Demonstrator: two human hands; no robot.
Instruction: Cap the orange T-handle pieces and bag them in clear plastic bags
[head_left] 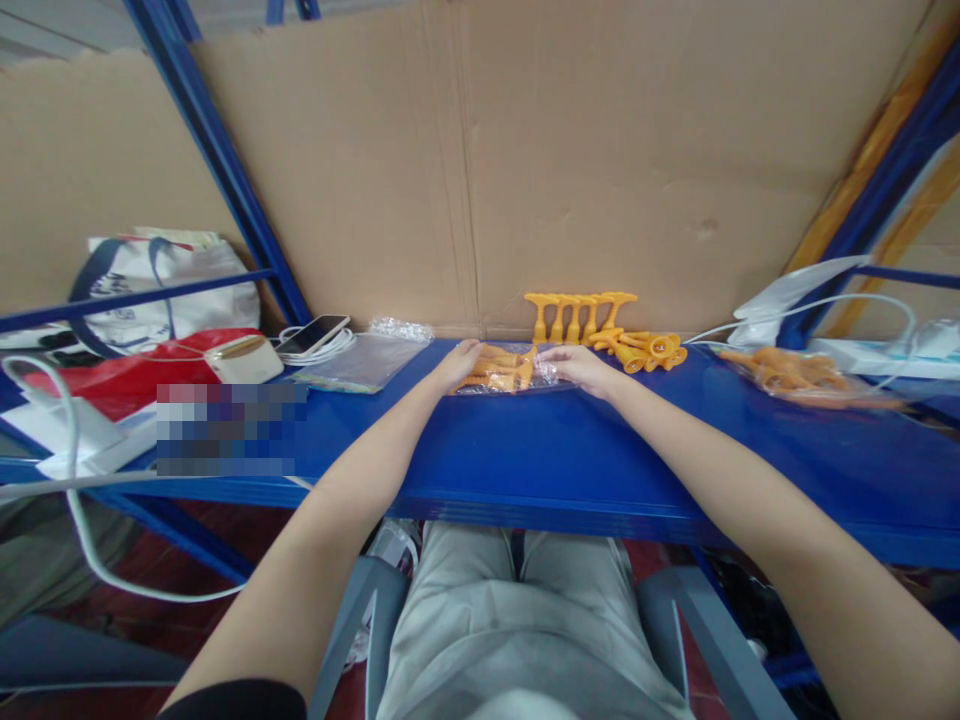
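Observation:
A clear plastic bag (501,372) with several orange T-shaped plastic pieces in it lies on the blue shelf top. At its left end my left hand (456,368) is closed on the bag, with the fingertips partly hidden. My right hand (581,368) pinches crumpled clear film at the bag's right end. Behind the right hand, a row of orange T-shaped pieces (576,315) stands upright against the cardboard. A small heap of similar pieces (646,350), with round cup-like ends, lies just to the right.
Farther right lies another filled bag (802,372). A stack of flat clear bags (367,362) is on the left, beside a phone (318,335) on a coiled white cable. A red cloth or bag (142,370) and a white tote (169,290) sit far left. Cardboard (637,150) walls the back.

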